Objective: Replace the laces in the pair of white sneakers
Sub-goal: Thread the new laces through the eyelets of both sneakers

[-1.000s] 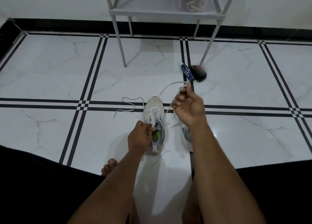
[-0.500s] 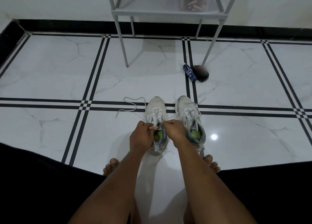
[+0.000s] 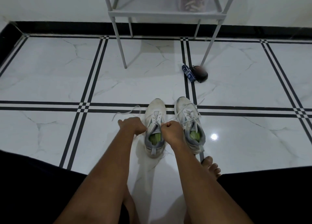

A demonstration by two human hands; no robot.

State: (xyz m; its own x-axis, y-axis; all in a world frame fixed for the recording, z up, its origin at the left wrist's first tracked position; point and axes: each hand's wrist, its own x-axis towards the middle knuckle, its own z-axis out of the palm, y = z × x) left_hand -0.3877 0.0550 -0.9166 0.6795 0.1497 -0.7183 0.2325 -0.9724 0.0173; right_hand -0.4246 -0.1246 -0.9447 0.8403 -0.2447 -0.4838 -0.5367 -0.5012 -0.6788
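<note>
Two white sneakers with green insoles stand side by side on the tiled floor. The left sneaker (image 3: 154, 112) is only partly laced, and a loose white lace (image 3: 125, 113) trails from it to the left. The right sneaker (image 3: 185, 108) is fully laced. My left hand (image 3: 132, 126) is closed on the lace just left of the left sneaker's opening. My right hand (image 3: 172, 130) is a fist over that sneaker's right edge, pinching the other lace end near the tongue.
A grey metal rack (image 3: 165, 12) stands on thin legs at the back, with a clear container (image 3: 194, 0) on its shelf. A small blue packet (image 3: 188, 73) and a dark round object (image 3: 200, 73) lie by its right front leg. My bare toes (image 3: 211, 166) show lower right.
My right hand came down from holding the lace high above the shoes to the left sneaker's tongue. My left hand slid left off the sneaker, drawing the lace outward.
</note>
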